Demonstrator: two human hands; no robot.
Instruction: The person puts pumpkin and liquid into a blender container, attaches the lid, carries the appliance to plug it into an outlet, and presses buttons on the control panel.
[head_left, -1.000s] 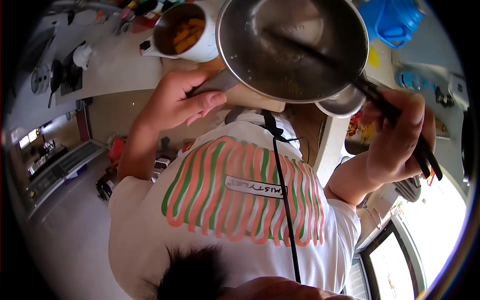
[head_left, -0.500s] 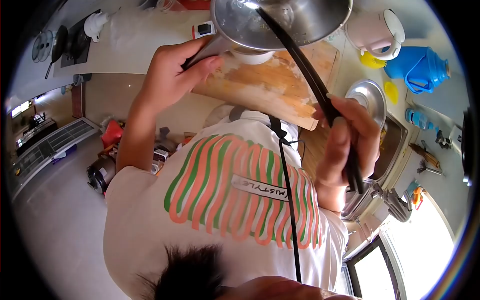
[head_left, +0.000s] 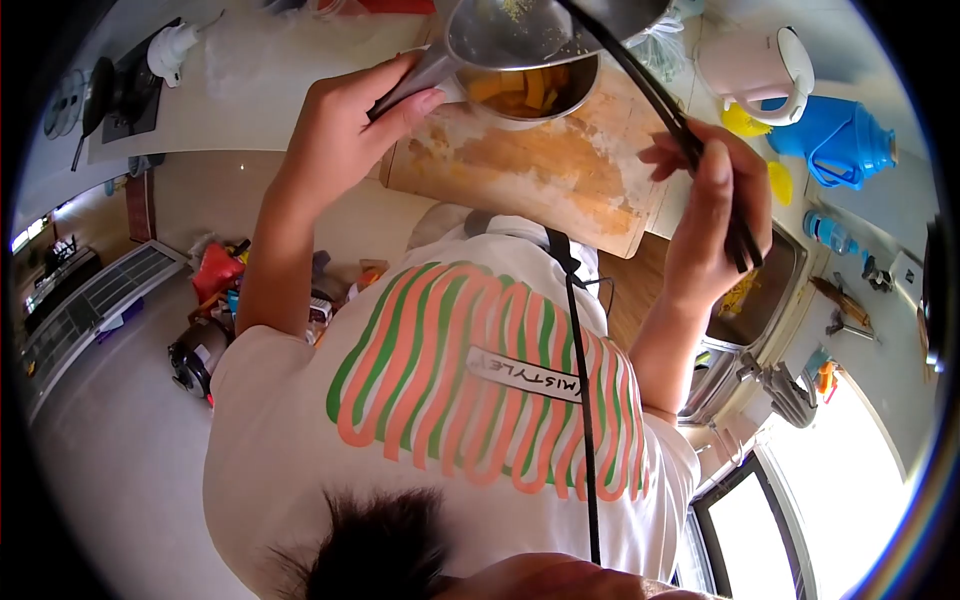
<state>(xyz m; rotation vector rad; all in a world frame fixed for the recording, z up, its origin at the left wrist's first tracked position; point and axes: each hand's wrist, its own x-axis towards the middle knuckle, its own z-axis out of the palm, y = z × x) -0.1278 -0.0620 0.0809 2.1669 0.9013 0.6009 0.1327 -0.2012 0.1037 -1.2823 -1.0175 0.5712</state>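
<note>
My left hand (head_left: 360, 120) is closed around the handle of a steel saucepan (head_left: 540, 42) at the top of the head view. The pan is tilted, with small yellowish bits on its inner wall; its far part is cut off by the frame. Below its near edge stands a bowl (head_left: 512, 123) with orange-yellow chunks in brownish liquid. My right hand (head_left: 715, 205) grips a pair of dark chopsticks (head_left: 655, 95), whose far ends reach the pan. The bowl rests on a worn wooden cutting board (head_left: 530, 180).
At the right are a pale electric kettle (head_left: 745, 70), a blue thermos jug (head_left: 835, 140), yellow items (head_left: 782, 183) and a water bottle (head_left: 830, 233). A sink (head_left: 800, 265) with yellowish scraps lies beyond my right wrist. A white appliance (head_left: 172, 52) stands at the far left.
The pan has shifted up in the view and tilted more, uncovering the bowl and its chunks. My right hand has moved up and slightly right with the chopsticks.
</note>
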